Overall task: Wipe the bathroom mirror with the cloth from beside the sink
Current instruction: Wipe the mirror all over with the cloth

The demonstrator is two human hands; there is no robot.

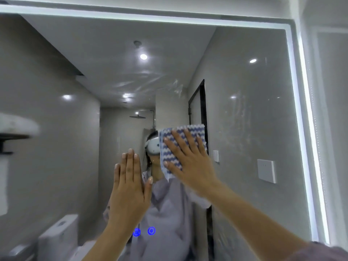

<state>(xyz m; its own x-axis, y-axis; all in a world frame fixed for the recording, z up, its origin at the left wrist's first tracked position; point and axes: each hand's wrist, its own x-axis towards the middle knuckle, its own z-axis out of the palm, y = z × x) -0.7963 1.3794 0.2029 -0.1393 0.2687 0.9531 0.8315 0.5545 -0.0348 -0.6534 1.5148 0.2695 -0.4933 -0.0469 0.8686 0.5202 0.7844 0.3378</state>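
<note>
Up against the glass, the fingers [185, 146] of the right hand [190, 162] are spread apart and laid flat over the cloth [170, 149], pinning it to the mirror [244, 110] rather than gripping it. That cloth is blue and white in a wavy weave, folded to a rough rectangle, and it sits on the mirror just right of centre, showing above and to the left of the hand. From the palm the right forearm runs down and to the right, straight and outstretched, with a mauve sleeve at the lower right corner.

The left hand [130, 187] is also flat and upright, its fingers [130, 162] held together and pointing up, thumb slightly out to the right, holding nothing. It is just beside the cloth, lower and to the left; whether its palm touches the glass I cannot tell. Its forearm drops toward the bottom edge.

Smeared streaks mark the glass above and to the right of the cloth. A lit strip [301, 110] borders the mirror along its top and right side.
</note>
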